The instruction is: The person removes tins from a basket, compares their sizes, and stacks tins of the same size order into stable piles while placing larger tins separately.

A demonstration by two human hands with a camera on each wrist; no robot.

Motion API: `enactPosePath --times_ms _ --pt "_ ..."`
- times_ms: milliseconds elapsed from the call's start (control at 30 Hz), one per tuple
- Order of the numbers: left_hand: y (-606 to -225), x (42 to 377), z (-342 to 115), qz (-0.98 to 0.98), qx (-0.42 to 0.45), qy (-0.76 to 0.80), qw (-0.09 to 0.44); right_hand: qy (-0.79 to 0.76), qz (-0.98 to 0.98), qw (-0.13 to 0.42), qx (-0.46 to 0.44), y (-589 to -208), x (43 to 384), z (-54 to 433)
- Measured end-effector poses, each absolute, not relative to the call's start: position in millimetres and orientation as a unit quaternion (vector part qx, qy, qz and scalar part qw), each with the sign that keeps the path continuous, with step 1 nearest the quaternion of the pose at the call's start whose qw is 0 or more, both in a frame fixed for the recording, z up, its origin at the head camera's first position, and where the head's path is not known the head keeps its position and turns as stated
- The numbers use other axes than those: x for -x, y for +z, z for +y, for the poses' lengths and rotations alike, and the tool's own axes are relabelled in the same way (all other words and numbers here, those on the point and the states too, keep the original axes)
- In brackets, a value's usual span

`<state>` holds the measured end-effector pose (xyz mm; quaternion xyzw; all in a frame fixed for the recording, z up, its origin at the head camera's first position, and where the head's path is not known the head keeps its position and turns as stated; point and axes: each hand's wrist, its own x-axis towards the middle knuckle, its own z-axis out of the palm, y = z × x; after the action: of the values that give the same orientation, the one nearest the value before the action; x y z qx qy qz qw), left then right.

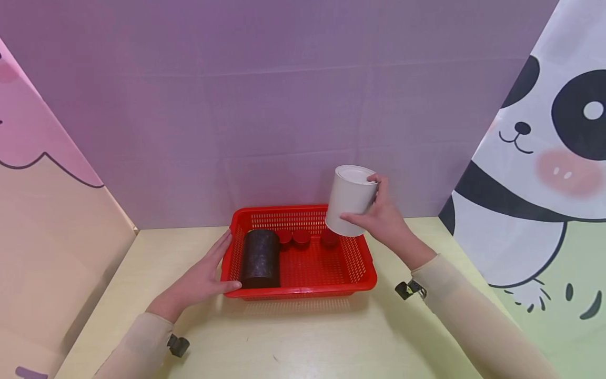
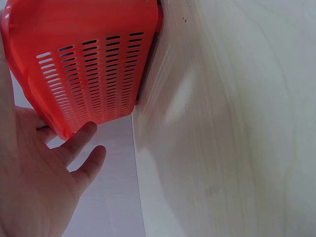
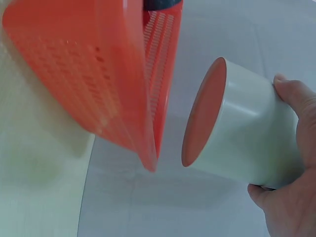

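A white cylindrical can (image 1: 349,202) hangs tilted above the right back part of a red plastic basket (image 1: 303,290). My right hand (image 1: 385,223) grips the can, thumb low on its side and fingers up by the lidded end. In the right wrist view the bottom of the can (image 3: 205,113) faces the basket wall, apart from it. My left hand (image 1: 201,284) rests on the basket's left rim, fingers extended along it and thumb at the front corner. Inside the basket, a dark cylinder (image 1: 260,258) lies at the left.
Three small red round pieces (image 1: 301,238) sit along the back of the basket. The basket stands on a pale wooden table (image 1: 303,342) close to a purple cloth backdrop (image 1: 284,131). A panda-printed panel (image 1: 544,184) is at the right, a pink and beige one (image 1: 42,210) at the left.
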<state>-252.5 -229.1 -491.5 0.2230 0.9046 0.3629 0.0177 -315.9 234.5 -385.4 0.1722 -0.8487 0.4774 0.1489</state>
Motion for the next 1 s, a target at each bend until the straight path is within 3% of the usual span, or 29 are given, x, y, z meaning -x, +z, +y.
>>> enactPosePath --times_ms 467,833,1000 --pt "-491.5 254.2 -230.2 0.908 -0.22 0.357 0.017 0.444 -0.838 0.273 -0.161 -398.9 337.6 273.6" --pt "-491.8 253.6 -229.9 0.905 -0.225 0.36 0.016 0.413 -0.842 0.312 -0.153 -415.5 348.9 295.4" --pt "-490.9 252.2 -228.7 0.907 -0.22 0.359 0.018 0.401 -0.852 0.303 -0.142 -424.8 351.8 305.9"
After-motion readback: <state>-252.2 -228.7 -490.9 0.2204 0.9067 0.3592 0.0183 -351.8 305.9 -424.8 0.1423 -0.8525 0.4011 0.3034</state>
